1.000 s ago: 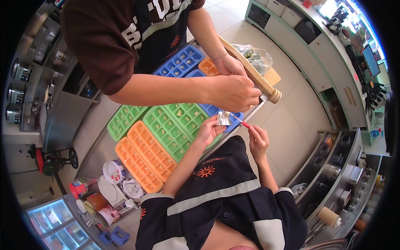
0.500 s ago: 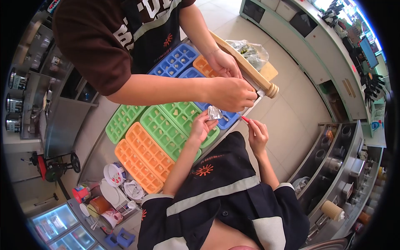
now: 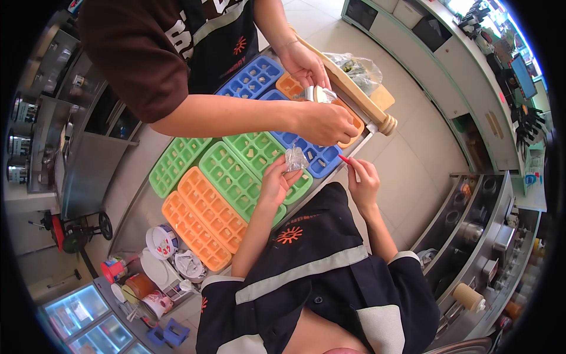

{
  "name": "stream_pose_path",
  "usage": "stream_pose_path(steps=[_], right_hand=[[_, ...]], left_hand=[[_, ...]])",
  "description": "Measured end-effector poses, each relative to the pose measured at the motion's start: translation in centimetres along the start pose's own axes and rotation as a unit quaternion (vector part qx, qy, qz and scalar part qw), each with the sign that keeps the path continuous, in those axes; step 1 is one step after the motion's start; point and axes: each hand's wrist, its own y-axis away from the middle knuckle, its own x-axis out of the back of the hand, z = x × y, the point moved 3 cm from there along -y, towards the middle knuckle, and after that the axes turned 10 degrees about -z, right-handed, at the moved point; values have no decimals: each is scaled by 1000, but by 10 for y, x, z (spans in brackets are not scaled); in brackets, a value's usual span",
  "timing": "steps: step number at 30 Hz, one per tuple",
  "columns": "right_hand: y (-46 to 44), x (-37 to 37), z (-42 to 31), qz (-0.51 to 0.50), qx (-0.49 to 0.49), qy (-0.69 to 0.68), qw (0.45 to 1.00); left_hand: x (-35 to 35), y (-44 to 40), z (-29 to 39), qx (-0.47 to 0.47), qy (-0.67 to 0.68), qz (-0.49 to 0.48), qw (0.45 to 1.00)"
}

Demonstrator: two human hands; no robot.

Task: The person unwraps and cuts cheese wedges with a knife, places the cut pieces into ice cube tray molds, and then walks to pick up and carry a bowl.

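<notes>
My left hand [image 3: 277, 182] holds a crumpled piece of silver foil [image 3: 296, 159] over the edge of a green tray [image 3: 233, 177]. My right hand [image 3: 362, 182] pinches a small red-handled tool [image 3: 344, 159] at the near corner of a blue tray [image 3: 323, 158]. Small pale pieces lie in many compartments of the green trays and of the orange tray [image 3: 206, 197]. Across from me a co-worker's hand [image 3: 330, 123] reaches over an orange tray near the wooden bar, and their other hand [image 3: 303, 64] is beside a foil-wrapped pale block [image 3: 323, 94].
A wooden bar [image 3: 348, 88] runs along the table's right edge, with a plastic bag [image 3: 359, 72] beyond it. Tubs, a white bucket [image 3: 161, 242] and crumpled wrapping [image 3: 189, 265] stand at the lower left. Shelving [image 3: 471, 236] is at the right.
My left hand has moved left with the foil. My right hand has shifted slightly left and down with the red tool. The co-worker's hands have drawn apart, and the foil-wrapped block now shows.
</notes>
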Motion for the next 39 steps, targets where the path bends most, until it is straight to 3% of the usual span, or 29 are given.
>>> stream_pose_path(steps=[2,7,9,15,17,19,22,25,28,30,31,32,33,34,35,37,38,39], right_hand=[[6,7,5,26,-50,-73,996],[17,28,9,21,-117,-94,988],[20,26,15,-35,-134,-61,988],[13,46,18,6,-90,23,996],[11,52,18,11,-96,-11,995],[15,48,26,-31,-238,-155,958],[19,28,23,-114,-264,-299,910],[20,9,9,-218,-279,-350,867],[19,-5,-2,-259,-287,-434,814],[14,-14,-1,-247,-272,-431,824],[10,-18,-4,-261,-264,-436,820],[4,-19,-7,-267,-257,-439,818],[-1,-19,-10,-271,-252,-442,817],[-5,-20,-14,-279,-251,-458,806],[-8,-22,-16,-286,-247,-459,804],[-14,-26,-20,-290,-242,-499,780],[-15,-29,-21,-293,-247,-498,778],[-15,-31,-23,-295,-245,-497,778]], left_hand=[[3,6,2,-7,14,1,1000],[11,16,7,-15,24,21,999],[14,16,7,-11,24,17,999],[21,26,8,-12,43,19,999],[26,34,10,-23,54,33,998],[35,47,15,-34,89,50,994],[56,73,28,-103,110,81,985],[83,110,42,-184,137,149,962],[102,160,61,-330,62,269,902],[121,197,79,-463,-67,379,799],[129,220,88,-456,-197,486,719],[138,241,94,-464,-305,587,590],[157,264,98,-415,-370,652,515],[166,280,103,-458,-345,641,510],[155,295,108,-420,-304,664,539],[143,319,110,-339,-391,731,445],[145,326,104,-339,-388,734,442],[146,328,98,-325,-481,715,389]])
